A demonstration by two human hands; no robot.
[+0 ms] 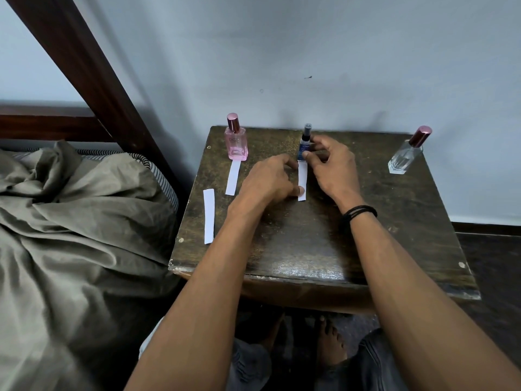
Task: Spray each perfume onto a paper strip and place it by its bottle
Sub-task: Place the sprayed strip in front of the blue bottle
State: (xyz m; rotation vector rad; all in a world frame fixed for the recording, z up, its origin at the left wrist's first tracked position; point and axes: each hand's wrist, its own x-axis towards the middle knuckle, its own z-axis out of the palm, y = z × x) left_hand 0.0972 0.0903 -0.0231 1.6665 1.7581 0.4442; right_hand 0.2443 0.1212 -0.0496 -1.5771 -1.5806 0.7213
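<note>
Three bottles stand along the table's [310, 249] far edge: one left [236, 142], one middle [305, 142], one right [406, 153]. A strip [233, 177] lies just near of the left bottle, another [302, 179] near of the middle one. A third strip [209, 215] lies at the left edge.

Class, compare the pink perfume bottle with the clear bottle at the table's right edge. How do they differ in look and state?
The pink bottle holds pink-tinted contents; the clear bottle looks colourless. The pink bottle has a paper strip lying in front of it; the clear bottle has none. The pink bottle stands at the back left of the table, the clear bottle at the back right. Both are capped, with similar rosy metallic caps, and untouched.
</note>
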